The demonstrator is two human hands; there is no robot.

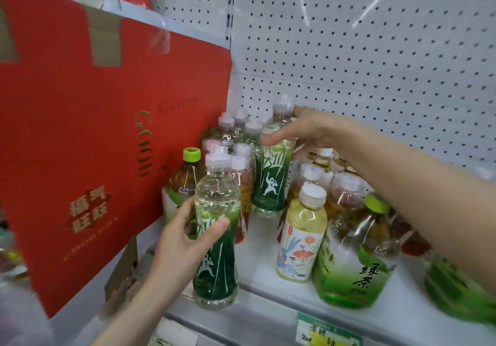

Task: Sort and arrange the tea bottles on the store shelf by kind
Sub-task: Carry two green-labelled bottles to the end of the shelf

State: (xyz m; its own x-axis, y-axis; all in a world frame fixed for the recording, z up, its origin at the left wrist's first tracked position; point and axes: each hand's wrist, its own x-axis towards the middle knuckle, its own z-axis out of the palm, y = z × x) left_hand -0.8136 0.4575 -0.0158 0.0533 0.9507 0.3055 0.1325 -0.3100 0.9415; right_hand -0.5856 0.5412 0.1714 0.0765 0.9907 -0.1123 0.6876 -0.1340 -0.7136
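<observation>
Two grips | left hand (185, 241) holds front bottle (216, 200) | right hand (315, 133) holds rear bottle (269, 182)

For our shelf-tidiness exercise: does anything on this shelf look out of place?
Yes. Kinds are mixed: one green-capped bottle stands left beside the red box, its twin at the right, a flowered bottle between them.

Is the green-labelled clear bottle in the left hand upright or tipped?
Upright: the green-labelled clear bottle in the left hand points its cap straight up.
</observation>
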